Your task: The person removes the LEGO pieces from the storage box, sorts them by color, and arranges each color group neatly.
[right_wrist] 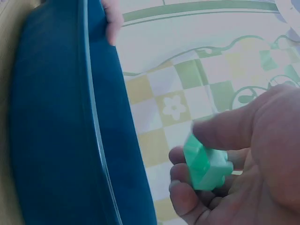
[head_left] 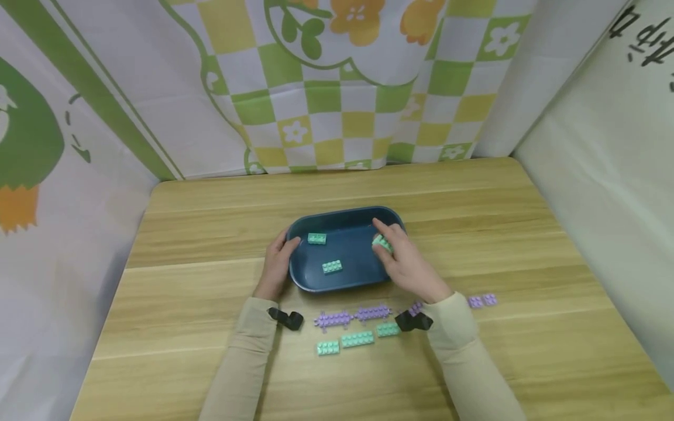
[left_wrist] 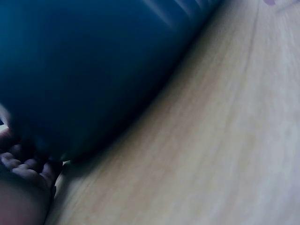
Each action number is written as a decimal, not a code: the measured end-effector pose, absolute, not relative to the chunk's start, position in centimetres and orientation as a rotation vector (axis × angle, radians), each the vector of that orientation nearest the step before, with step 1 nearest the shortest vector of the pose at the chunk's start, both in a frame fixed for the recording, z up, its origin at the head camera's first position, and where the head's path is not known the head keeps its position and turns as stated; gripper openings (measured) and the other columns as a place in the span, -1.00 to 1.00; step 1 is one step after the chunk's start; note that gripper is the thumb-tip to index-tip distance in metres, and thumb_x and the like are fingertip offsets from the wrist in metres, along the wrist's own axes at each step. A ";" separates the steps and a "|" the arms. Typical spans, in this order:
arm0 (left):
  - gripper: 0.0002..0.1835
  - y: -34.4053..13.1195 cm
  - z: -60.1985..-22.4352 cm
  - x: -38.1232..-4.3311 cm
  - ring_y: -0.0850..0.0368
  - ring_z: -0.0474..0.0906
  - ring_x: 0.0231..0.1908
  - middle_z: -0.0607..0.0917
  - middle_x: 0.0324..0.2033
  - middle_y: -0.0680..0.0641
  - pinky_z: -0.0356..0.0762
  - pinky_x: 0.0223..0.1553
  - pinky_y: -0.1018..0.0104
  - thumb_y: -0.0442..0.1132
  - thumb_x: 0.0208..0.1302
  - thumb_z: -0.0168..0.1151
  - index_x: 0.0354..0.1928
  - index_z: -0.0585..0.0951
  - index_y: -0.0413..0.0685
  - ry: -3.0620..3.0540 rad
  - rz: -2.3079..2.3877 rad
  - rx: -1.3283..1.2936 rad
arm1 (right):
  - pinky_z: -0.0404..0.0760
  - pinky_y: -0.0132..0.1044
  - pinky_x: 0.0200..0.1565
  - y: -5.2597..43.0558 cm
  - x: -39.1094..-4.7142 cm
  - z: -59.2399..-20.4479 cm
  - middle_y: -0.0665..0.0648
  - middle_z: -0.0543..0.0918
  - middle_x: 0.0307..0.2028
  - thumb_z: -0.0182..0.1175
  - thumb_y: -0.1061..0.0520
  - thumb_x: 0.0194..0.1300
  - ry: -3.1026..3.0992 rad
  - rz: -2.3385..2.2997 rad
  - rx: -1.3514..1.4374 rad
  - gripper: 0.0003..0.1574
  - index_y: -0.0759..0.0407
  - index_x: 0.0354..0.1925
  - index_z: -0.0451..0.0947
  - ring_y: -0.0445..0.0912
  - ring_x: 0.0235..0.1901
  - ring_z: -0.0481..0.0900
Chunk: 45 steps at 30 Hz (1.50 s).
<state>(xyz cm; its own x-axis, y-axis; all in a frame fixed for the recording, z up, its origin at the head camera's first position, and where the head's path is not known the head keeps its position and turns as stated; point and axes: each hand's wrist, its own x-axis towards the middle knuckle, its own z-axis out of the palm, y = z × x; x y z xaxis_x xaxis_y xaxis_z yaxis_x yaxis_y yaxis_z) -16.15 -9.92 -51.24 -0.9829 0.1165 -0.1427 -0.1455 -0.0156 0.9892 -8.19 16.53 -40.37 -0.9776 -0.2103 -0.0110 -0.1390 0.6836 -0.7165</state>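
Observation:
A dark blue tray (head_left: 353,244) stands on the table. My left hand (head_left: 275,264) holds its left end, thumb over the rim and fingers along the outside; in the left wrist view the tray's outer wall (left_wrist: 84,70) hides much of that hand. Over the tray's right end, my right hand (head_left: 411,266) pinches a mint-green toy brick (right_wrist: 206,164) between thumb and fingers. Two more mint-green bricks lie apart inside the tray, one green brick (head_left: 317,238) near the back left and another green brick (head_left: 332,267) nearer the front.
In front of the tray lie purple studded pieces (head_left: 334,320) and a row of mint-green bricks (head_left: 357,339). Two small purple bricks (head_left: 475,302) lie beyond my right sleeve, which partly covers another purple piece (head_left: 415,309). A checkered cloth (head_left: 337,111) hangs behind the table (head_left: 200,234).

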 end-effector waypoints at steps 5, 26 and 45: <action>-0.52 -10.0 -51.2 -16.1 0.10 0.29 0.33 0.47 0.29 -0.05 0.17 0.37 0.22 -0.12 0.39 0.11 0.32 0.45 -0.03 2.077 2.108 -0.026 | 0.52 -0.10 -0.13 16.9 -7.4 -40.3 0.20 0.49 0.04 0.10 0.14 0.44 2.855 -1.167 -0.311 -0.43 0.27 0.34 0.32 0.00 -0.19 0.45; -0.50 -10.0 -51.2 -16.2 0.12 0.23 0.37 0.41 0.34 -0.03 0.14 0.38 0.23 -0.10 0.43 0.07 0.36 0.41 -0.02 2.038 2.097 -0.016 | 0.58 -0.13 -0.15 18.3 -4.9 -41.5 0.00 0.57 -0.10 0.34 0.14 0.23 2.907 -1.218 -0.320 -0.56 0.19 0.09 0.58 -0.13 -0.17 0.47; -0.52 -9.9 -51.1 -16.2 0.11 0.26 0.35 0.44 0.31 -0.04 0.16 0.37 0.22 -0.10 0.42 0.08 0.34 0.44 -0.02 2.081 2.088 -0.018 | 0.53 -0.12 -0.15 20.0 -2.5 -41.1 -0.07 0.57 -0.16 0.48 0.09 0.01 3.000 -1.201 -0.392 -0.56 0.10 -0.09 0.65 -0.14 -0.12 0.43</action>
<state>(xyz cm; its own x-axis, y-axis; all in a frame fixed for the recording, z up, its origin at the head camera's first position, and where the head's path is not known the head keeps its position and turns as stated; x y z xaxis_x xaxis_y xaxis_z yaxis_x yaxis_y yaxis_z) -16.18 -9.88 -51.09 -0.9813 0.1275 -0.1442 -0.1446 0.0058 0.9895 -2.53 19.95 -41.08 -0.9647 -0.1794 0.1930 -0.2630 0.6998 -0.6642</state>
